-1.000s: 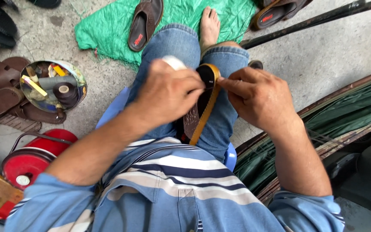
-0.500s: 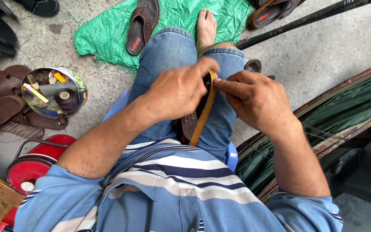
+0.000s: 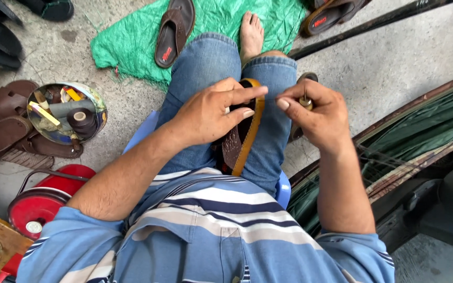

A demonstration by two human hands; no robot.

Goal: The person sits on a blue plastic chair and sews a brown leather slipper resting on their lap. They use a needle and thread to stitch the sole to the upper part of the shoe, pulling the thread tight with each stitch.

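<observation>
while the brown sandal [image 3: 243, 137] stands on its edge between the person's knees, resting on the blue jeans [image 3: 205, 78], the left hand [image 3: 211, 112] holds it steady, with the thumb and fingers closed on the sole and the pointing finger laid out straight along the tan rim. the right hand [image 3: 315, 112] sits just beside the sandal, closed around a small tool with a wooden handle [image 3: 305, 101], and a thin thread [image 3: 271, 98] seems to run from that hand across to the sandal, though it is too fine to be sure. it looks like a stitch is being pulled tight along the edge of the sole. to do this well, it would help to keep the sandal pinched firmly so it does not tip over, to pull the thread in a straight line and not too hard so it does not snap or cut the sole, and to keep the left fingers away from the sharp end of the tool. around the legs, a green sheet [image 3: 221, 26] lies on the ground with another sandal [image 3: 171, 34] on it, a round tin of bits and thread [image 3: 66, 112] sits to the left, and a red round thing [image 3: 43, 202] is near it.
</observation>
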